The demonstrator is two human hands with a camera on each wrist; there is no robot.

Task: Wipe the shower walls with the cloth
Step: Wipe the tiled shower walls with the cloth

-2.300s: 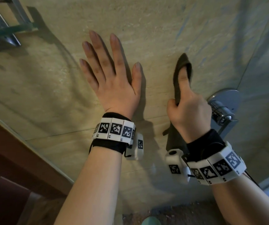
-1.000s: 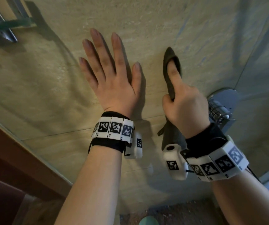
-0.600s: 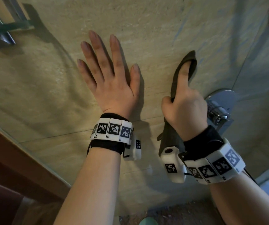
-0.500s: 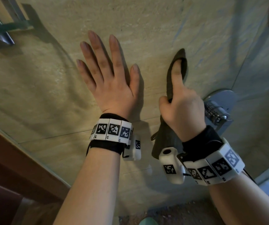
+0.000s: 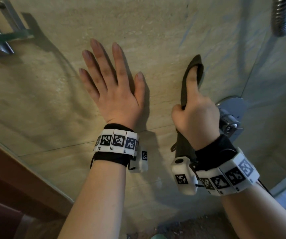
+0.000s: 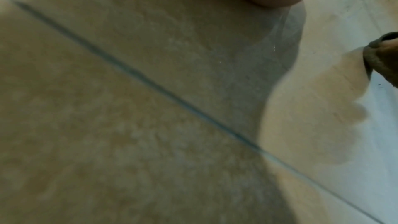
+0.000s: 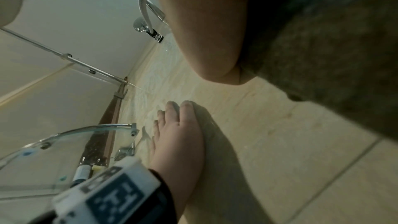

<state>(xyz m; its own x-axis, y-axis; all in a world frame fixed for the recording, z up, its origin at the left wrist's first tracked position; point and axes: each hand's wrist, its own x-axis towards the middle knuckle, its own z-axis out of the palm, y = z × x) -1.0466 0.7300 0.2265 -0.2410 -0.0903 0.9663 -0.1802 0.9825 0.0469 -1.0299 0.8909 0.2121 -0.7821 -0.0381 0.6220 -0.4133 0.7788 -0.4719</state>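
My right hand point(image 5: 194, 107) grips a dark cloth point(image 5: 188, 78) and presses it against the beige tiled shower wall point(image 5: 156, 31), one finger stretched up along the fold. The cloth's lower end hangs below the hand, near the wrist. My left hand point(image 5: 111, 81) lies flat on the wall beside it, fingers spread and holding nothing. In the right wrist view the cloth point(image 7: 323, 48) fills the upper right and the left hand point(image 7: 178, 135) rests flat on the tile. The left wrist view shows blurred tile and an edge of the cloth point(image 6: 381, 57).
A chrome shower valve point(image 5: 230, 116) sticks out of the wall just right of my right hand. A metal hose point(image 5: 285, 16) hangs at the top right. A glass corner shelf point(image 5: 2, 35) is fixed at the upper left. A brown frame point(image 5: 18, 178) borders the wall's lower left.
My right hand has rubbed the cloth back and forth sideways and up and down over the same patch of wall. The left hand has stayed flat in place.
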